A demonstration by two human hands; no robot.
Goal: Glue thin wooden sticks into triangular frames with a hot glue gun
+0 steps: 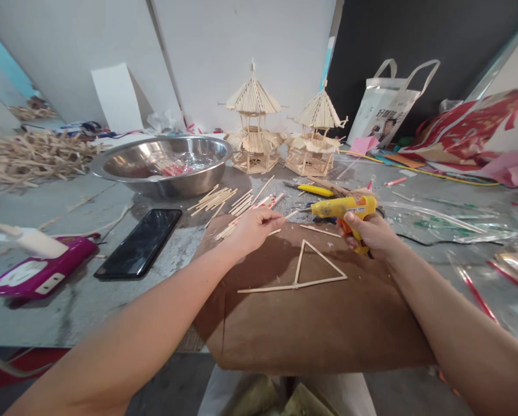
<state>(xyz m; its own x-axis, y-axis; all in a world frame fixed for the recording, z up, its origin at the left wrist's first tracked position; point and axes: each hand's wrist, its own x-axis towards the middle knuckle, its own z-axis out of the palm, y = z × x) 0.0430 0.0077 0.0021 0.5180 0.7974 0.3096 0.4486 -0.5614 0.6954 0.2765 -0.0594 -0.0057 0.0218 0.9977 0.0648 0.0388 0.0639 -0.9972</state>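
My left hand (259,228) pinches a thin wooden stick (292,215), whose free end points right. Closed around the handle of a yellow hot glue gun (339,209) is my right hand (369,231); the gun's nozzle lies close to the stick's end, and I cannot tell whether they touch. Below both hands, a triangle of joined sticks (300,283) lies flat on a brown board (285,329), one side running on past its corner to the left. One loose stick (320,231) rests near the board's far edge. More sticks (241,202) lie beyond my left hand.
Two stick-built pagodas (254,144) stand at the back. Left of them is a steel basin (167,184) holding plastic wrapping. A black phone (138,244) and a purple power strip (46,268) lie left. A yellow cutter (315,190) is behind the glue gun; plastic scraps and a bag (383,110) are right.
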